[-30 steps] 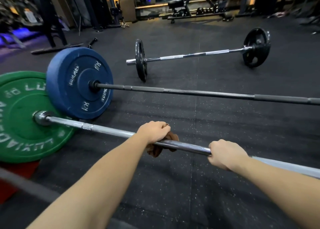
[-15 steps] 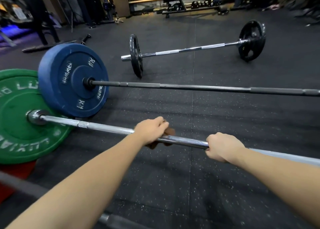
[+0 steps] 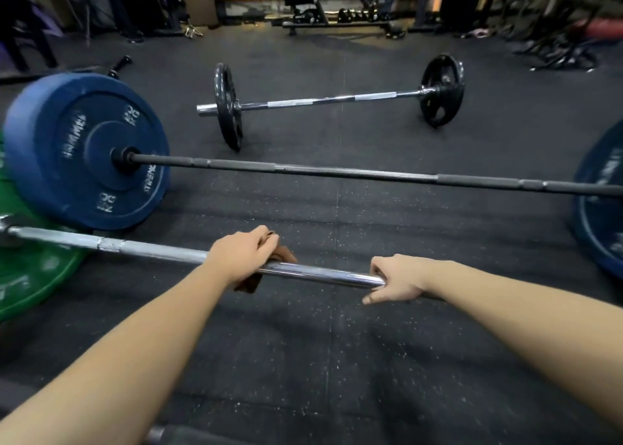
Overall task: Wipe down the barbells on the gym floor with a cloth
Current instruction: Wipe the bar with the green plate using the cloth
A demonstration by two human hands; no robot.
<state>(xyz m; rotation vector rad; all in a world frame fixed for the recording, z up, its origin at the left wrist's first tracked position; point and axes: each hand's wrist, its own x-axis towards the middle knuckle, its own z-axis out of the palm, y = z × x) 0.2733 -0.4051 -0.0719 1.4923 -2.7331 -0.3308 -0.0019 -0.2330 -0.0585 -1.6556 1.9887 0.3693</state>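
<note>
A chrome barbell [image 3: 161, 252] with a green plate [image 3: 30, 276] lies nearest me on the black gym floor. My left hand [image 3: 241, 254] grips a brown cloth [image 3: 283, 256] wrapped round this bar near its middle. My right hand [image 3: 399, 279] grips the same bar a little further right, fingers curled round it. Behind it lies a black barbell [image 3: 354, 171] with blue plates [image 3: 87, 151]. Further back rests a silver barbell [image 3: 323, 100] with small black plates [image 3: 441, 90].
A second blue plate [image 3: 603, 205] shows at the right edge. A bench [image 3: 303, 3] and racks stand along the far wall. Part of another dark bar [image 3: 175, 436] crosses the bottom left. Speckled rubber floor [image 3: 303, 360] lies under my arms.
The view has swung to the right, bringing the right blue plate into sight. Both hands stay on the chrome bar, and the gap between them has changed little.
</note>
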